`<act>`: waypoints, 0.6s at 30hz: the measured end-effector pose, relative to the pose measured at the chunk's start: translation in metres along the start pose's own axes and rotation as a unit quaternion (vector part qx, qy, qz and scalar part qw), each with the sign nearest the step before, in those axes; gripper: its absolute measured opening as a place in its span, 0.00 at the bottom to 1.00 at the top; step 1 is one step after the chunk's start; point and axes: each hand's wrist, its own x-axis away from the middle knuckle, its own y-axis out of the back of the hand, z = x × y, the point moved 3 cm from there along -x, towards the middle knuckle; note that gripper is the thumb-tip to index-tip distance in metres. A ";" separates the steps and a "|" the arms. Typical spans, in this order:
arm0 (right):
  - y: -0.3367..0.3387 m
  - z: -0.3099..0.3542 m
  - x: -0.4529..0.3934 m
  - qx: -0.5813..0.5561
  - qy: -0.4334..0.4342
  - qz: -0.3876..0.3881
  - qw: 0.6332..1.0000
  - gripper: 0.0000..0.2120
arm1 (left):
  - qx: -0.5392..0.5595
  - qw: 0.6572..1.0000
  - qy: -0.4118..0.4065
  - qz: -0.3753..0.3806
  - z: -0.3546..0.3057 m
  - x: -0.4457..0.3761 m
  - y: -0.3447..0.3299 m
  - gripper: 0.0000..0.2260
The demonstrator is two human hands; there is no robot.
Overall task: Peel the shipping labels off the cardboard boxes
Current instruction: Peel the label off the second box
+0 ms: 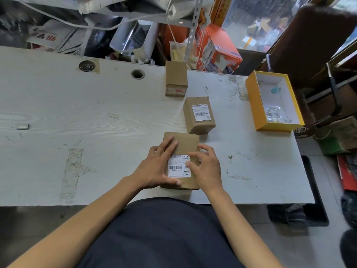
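A cardboard box lies flat on the white tabletop close to its near edge, with a white shipping label stuck on its top face. The left hand rests on the box's left side, fingers straight and spread across the top, the thumb lying along the near edge; it covers the label's left margin. The right hand sits on the right side with its fingers curled, their tips on the label's right edge and hiding part of the print; whether a corner is actually pinched cannot be made out.

Just beyond, a second box carries its own label, its text too small to read. A third box stands farther back, showing no label from here. To the right an open yellow box holds small pale scraps that are hard to identify.
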 end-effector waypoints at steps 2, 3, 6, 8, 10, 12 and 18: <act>0.000 0.001 0.001 -0.003 -0.004 -0.002 1.000 0.10 | 0.001 1.000 0.001 0.000 0.001 0.000 0.000 0.57; 0.000 0.001 0.000 -0.002 -0.008 -0.001 1.000 0.09 | 0.001 1.000 0.001 0.000 0.001 0.000 0.000 0.57; 0.001 0.002 -0.002 -0.002 -0.020 0.005 1.000 0.09 | -0.001 1.000 0.000 0.001 0.000 0.000 0.000 0.57; 0.001 0.004 -0.003 0.004 -0.018 0.007 1.000 0.06 | -0.003 1.000 0.000 0.000 0.000 -0.001 0.000 0.57; 0.001 0.005 -0.003 0.007 -0.017 0.010 1.000 0.04 | -0.005 1.000 0.000 0.001 -0.001 0.000 0.001 0.57; 0.001 0.003 -0.003 0.006 -0.016 0.007 1.000 0.05 | -0.005 1.000 0.001 0.002 -0.001 0.000 0.001 0.57; 0.001 0.004 0.001 0.007 -0.007 0.001 1.000 0.11 | -0.003 1.000 0.003 0.002 0.000 0.000 0.000 0.57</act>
